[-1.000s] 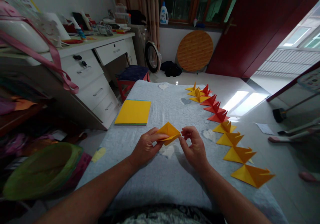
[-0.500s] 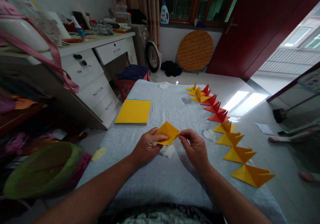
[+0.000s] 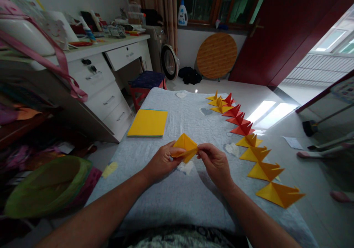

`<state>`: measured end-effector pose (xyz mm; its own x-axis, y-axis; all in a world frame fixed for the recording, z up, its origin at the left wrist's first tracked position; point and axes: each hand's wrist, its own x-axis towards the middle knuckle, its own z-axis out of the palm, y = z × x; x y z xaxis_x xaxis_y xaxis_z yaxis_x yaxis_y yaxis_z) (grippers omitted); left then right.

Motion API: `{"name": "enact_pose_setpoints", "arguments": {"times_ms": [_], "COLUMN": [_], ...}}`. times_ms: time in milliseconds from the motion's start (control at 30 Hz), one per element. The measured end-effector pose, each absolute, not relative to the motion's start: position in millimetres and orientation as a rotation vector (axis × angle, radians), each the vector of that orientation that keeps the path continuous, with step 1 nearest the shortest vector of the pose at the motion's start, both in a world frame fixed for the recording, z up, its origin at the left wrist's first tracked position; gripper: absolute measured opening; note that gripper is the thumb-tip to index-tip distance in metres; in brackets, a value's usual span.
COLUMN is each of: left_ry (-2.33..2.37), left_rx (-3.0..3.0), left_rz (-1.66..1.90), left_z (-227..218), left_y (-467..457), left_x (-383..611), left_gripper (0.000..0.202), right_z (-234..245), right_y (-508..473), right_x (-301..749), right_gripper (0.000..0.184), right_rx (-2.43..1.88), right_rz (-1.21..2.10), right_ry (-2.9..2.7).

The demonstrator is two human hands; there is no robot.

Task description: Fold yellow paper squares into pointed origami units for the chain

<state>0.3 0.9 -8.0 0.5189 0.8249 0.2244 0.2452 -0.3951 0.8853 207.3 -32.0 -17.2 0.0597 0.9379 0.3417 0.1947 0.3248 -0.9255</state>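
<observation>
A folded piece of yellow origami paper (image 3: 186, 143) is held up between my hands, above the cloth-covered table (image 3: 177, 196). My left hand (image 3: 165, 159) pinches its left side, thumb on top and fingers beneath. At its right corner, my right hand (image 3: 214, 163) grips the paper between thumb and fingertips. Creases run across the paper from its upper tip. Beyond my left hand lies a stack of square paper (image 3: 148, 123) with a yellow sheet on top.
Along the table's right side runs a row of folded yellow paper pieces (image 3: 264, 170) and red paper pieces (image 3: 238, 119). A green-lined bin (image 3: 49, 189) stands on the floor at left, below a white desk (image 3: 96, 71). A stool (image 3: 148, 80) is beyond the table's far left corner.
The yellow paper has changed shape: its lower part is narrower and a fold now stands out near the right corner. Both hands stay in nearly the same place.
</observation>
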Motion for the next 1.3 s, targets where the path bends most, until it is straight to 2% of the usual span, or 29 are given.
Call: {"name": "enact_pose_setpoints", "arguments": {"times_ms": [367, 600, 867, 933, 1133, 1300], "left_ry": [0.837, 0.860, 0.761, 0.763, 0.792, 0.786], "left_rx": [1.868, 1.967, 1.835, 1.800, 1.769, 1.758], "left_rz": [0.891, 0.881, 0.981, 0.947, 0.874, 0.850], "left_z": [-16.1, -15.2, -16.2, -15.7, -18.4, -17.6], "left_y": [3.6, 0.4, 3.7, 4.7, 6.9, 6.3], "left_x": [-1.8, -1.7, -2.6, -3.2, -5.5, -5.5], "left_gripper": [0.012, 0.015, 0.010, 0.012, 0.020, 0.025], "right_z": [-20.4, -17.2, -19.2, -19.2, -13.7, -10.4], "right_y": [-30.1, -31.8, -31.5, -31.4, -35.5, -35.9], "right_x": [209.7, 207.1, 208.3, 209.4, 208.7, 207.1], "right_gripper": [0.014, 0.008, 0.012, 0.017, 0.045, 0.035], "right_rx": [-1.111, -1.123, -1.107, -1.081, -0.942, -1.000], "right_rz": [0.707, 0.732, 0.728, 0.722, 0.717, 0.811], "right_ry": [-1.505, -1.511, -1.526, -1.556, -1.743, -1.821]}}
